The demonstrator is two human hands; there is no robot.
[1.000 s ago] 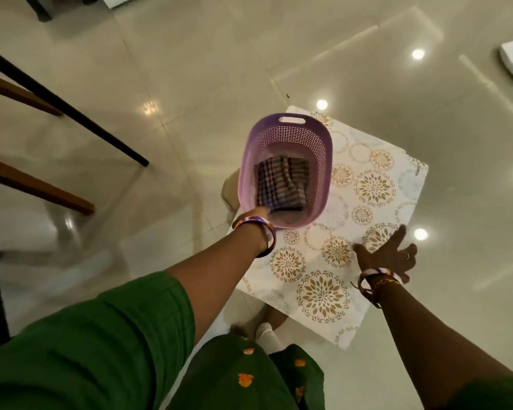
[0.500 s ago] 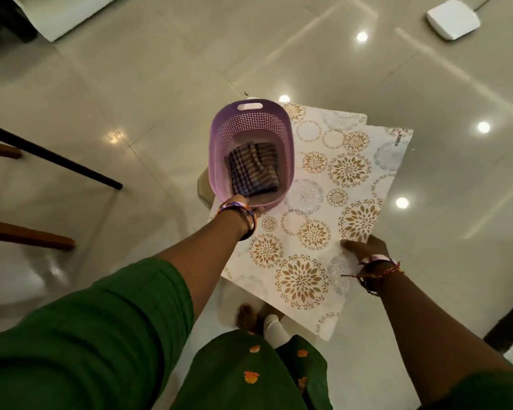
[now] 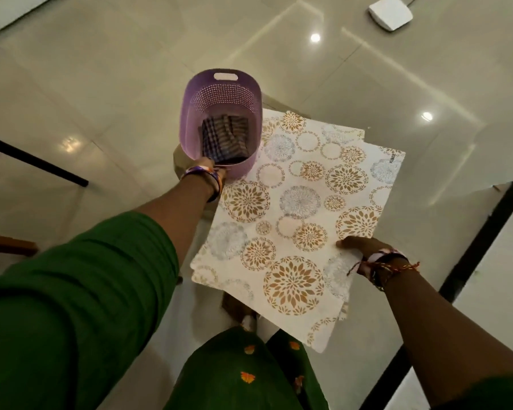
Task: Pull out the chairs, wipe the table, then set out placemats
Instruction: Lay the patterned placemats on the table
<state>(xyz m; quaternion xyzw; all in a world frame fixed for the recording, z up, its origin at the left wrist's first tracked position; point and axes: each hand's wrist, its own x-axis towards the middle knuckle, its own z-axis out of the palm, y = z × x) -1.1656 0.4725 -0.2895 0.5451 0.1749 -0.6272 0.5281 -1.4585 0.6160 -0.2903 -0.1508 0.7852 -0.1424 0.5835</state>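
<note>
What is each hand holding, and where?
Left hand grips the purple plastic basket at its near rim; right hand holds the floral placemats by their right edge.

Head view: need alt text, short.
A person's left hand grips the near rim of a purple basket holding a folded checked cloth, while the right hand holds floral placemats above a glossy tiled floor.

Person: green sleeves (image 3: 80,291); green garment with small orange motifs (image 3: 247,377). Left wrist: purple-orange bangles (image 3: 212,180). Right wrist: pale bangle, possibly threads (image 3: 388,263).
</note>
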